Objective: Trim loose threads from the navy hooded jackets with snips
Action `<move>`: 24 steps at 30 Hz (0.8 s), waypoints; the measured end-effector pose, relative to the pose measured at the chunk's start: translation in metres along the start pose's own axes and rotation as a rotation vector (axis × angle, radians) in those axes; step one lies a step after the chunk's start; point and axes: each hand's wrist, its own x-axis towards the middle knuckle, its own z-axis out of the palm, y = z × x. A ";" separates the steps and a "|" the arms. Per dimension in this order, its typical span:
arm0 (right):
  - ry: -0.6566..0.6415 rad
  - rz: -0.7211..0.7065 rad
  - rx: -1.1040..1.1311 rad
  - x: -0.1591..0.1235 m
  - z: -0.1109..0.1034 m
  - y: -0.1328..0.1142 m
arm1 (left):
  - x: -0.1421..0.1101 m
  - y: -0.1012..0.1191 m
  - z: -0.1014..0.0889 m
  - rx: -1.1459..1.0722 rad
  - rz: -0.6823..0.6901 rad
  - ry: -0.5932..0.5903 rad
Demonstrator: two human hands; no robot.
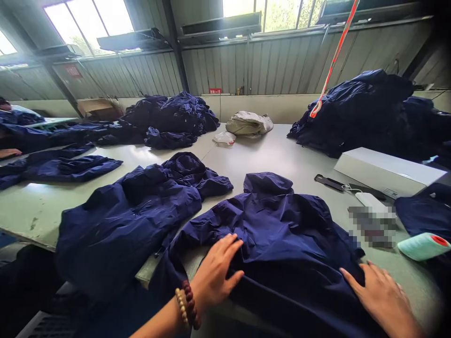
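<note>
A dark navy hooded jacket (282, 234) lies spread on the table in front of me, its hood toward the far side and its lower part over the near edge. My left hand (220, 267), with beaded bracelets at the wrist, rests on the jacket's left side, fingers stretched out and thumb apart. At the jacket's right edge is my right hand (384, 293), fingers spread and thumb against the cloth. Neither hand grips anything that I can see. A second navy garment (130, 211) lies crumpled to the left, partly hanging off the table.
Navy garment piles stand at the back left (172, 115) and back right (355, 112) of the pale table (246, 152). A beige cloth bundle (250, 124) sits between them. To the right are a white box (387, 171) and mint thread cone (423, 246). Another person's hand (10, 153) shows far left.
</note>
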 end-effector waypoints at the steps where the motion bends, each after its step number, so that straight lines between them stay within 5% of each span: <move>1: -0.037 0.040 0.011 0.002 0.000 -0.007 | -0.005 0.011 0.002 -0.080 0.009 -0.039; 5: -0.047 0.055 0.126 0.005 -0.021 -0.087 | -0.003 0.048 0.003 -0.561 -0.028 -0.144; 7: 0.003 -0.119 0.252 -0.008 -0.035 -0.151 | 0.016 0.060 0.000 -0.884 -0.096 -0.201; 9: -0.088 -0.402 0.397 -0.033 -0.043 -0.215 | 0.041 0.067 -0.001 -1.145 -0.205 -0.273; 11: -0.315 -0.655 0.483 -0.063 -0.046 -0.265 | 0.063 0.067 0.002 -1.152 -0.293 -0.259; 13: -0.337 -0.737 0.495 -0.088 -0.048 -0.288 | 0.074 0.060 0.007 -1.090 -0.353 -0.202; 17: -0.393 -0.790 0.562 -0.090 -0.068 -0.267 | 0.060 0.036 0.010 -0.976 -0.351 -0.111; 20: -0.300 -0.563 0.595 -0.050 -0.083 -0.225 | 0.032 0.022 0.002 -0.901 -0.295 -0.151; 24: -0.104 -0.353 0.410 0.008 -0.058 -0.182 | 0.002 0.017 -0.013 -0.784 -0.218 -0.234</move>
